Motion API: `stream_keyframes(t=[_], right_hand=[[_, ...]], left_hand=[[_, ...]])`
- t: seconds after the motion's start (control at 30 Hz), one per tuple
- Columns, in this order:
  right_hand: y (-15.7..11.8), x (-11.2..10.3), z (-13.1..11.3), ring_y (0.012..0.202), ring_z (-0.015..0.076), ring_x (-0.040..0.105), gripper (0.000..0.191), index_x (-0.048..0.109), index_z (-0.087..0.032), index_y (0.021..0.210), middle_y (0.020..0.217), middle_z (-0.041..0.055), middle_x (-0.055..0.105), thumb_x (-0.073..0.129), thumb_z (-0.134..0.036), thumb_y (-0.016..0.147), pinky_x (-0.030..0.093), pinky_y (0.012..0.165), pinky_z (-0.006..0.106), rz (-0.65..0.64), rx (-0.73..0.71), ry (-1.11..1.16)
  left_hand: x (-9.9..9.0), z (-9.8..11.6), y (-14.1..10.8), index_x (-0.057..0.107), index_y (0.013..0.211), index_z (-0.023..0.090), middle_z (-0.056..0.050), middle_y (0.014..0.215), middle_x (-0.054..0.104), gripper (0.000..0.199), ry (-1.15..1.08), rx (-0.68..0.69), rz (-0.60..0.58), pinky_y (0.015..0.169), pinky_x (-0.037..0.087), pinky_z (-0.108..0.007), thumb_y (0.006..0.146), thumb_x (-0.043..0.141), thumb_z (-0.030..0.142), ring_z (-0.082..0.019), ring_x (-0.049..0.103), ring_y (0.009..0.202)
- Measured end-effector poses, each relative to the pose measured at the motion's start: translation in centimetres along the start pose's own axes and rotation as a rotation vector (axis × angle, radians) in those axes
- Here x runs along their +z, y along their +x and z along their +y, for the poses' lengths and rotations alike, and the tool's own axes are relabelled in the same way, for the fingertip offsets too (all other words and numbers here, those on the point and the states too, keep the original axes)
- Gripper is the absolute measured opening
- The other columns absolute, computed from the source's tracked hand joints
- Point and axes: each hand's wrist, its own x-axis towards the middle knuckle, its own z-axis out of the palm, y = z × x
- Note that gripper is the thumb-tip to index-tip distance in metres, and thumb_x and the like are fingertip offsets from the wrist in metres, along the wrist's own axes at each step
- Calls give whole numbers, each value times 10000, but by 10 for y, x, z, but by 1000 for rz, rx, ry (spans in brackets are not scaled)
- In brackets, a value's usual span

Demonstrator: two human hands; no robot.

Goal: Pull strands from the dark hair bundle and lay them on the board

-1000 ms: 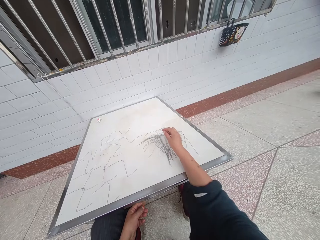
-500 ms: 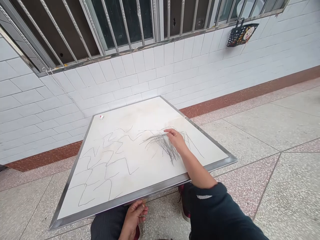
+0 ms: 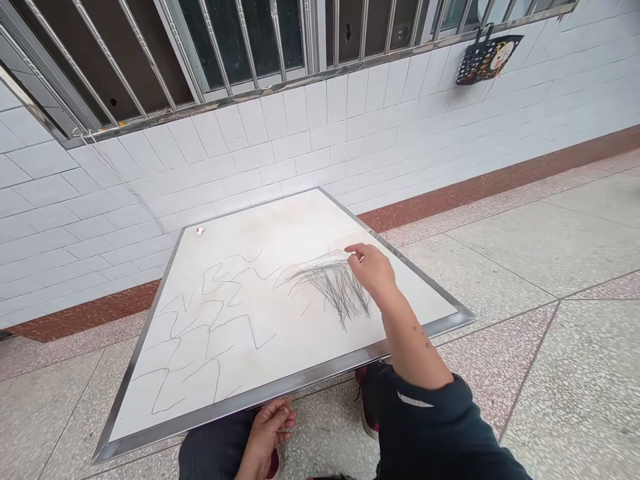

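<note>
Over the right end of a pile of thin dark strands (image 3: 333, 287), like wire or coarse hair, is my right hand (image 3: 373, 270). Its thumb and index finger are drawn close together, and anything between them is too fine to make out. My left hand (image 3: 270, 430) is low, just under the near edge of the white tabletop (image 3: 295, 353). Its fingers are curled with the thumb against them; what they hold, if anything, is unclear. Separate bent strands (image 3: 215, 327) lie scattered over the left half of the top.
A grey metal rim (image 3: 240, 402) borders the tabletop. A small white and red bit (image 3: 201, 231) lies near the far left corner. Behind are a tiled wall (image 3: 280, 147), barred windows and a hanging dark bag (image 3: 487, 60). My legs are beneath the near edge.
My right hand has moved right and slightly away from me across the pile, uncovering strands beneath it. My left hand has stayed nearly still. The view has shifted slightly.
</note>
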Motion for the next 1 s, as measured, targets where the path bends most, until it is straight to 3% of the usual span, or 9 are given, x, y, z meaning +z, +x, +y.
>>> stream_keyframes(t=[0.13,0.27,0.33,0.4,0.5,0.6,0.7,0.8,1.0], right_hand=[[-15,0,-22,670,154,508,299,670,-234,982,908,42,601,451,-240,779,379,621,288,-62,-69,221],[-33,-5,-43,638,131,454,275,671,-242,994,783,13,579,510,-352,800,354,604,273,-396,-83,505],[-43,-8,-53,585,110,395,288,668,-230,998,687,-8,522,549,-389,789,314,555,253,-588,-75,662],[-57,-9,-64,535,88,321,303,660,-209,1000,640,-27,452,576,-402,783,258,505,237,-739,-48,824],[-82,-7,-78,510,71,267,298,655,-180,960,624,-41,390,615,-406,771,201,471,229,-909,5,993],[-109,-6,-86,511,70,280,283,654,-169,923,607,-45,380,635,-403,766,188,463,221,-1050,24,1020],[-132,-7,-88,539,73,334,259,656,-182,929,659,-27,463,627,-390,778,219,471,213,-1139,-25,937],[-150,-8,-87,598,82,413,218,663,-192,922,734,-16,545,613,-362,795,299,534,214,-1169,-114,860],[-175,-3,-86,731,115,517,196,665,-185,911,830,12,618,596,-341,814,387,673,248,-1201,-217,819]], left_hand=[[5,6,-10,689,887,167,-36,732,680,423,111,56,-45,558,418,-227,593,754,465,-153,602,666],[16,33,-48,709,858,155,-62,751,686,338,199,136,-226,580,420,-246,660,730,427,-176,598,702],[22,54,-73,700,937,161,-79,805,691,329,146,220,-276,610,437,-262,746,660,427,-185,596,740],[27,75,-95,688,998,163,-85,819,693,324,110,329,-236,620,439,-262,774,647,393,-177,591,735],[30,101,-119,685,1001,160,-88,837,693,301,-18,459,-78,624,446,-249,775,658,356,-162,588,738],[28,116,-134,675,1013,162,-75,844,691,313,-215,533,44,607,452,-221,748,692,328,-133,587,723],[24,122,-146,668,1021,154,-63,836,685,320,-355,556,83,599,452,-196,747,698,316,-109,585,707],[21,124,-157,667,1019,143,-62,816,675,304,-401,554,29,604,456,-199,769,678,316,-106,587,699],[26,118,-170,655,1042,155,-42,791,662,330,-278,520,-81,605,441,-196,723,722,206,-105,587,689]])
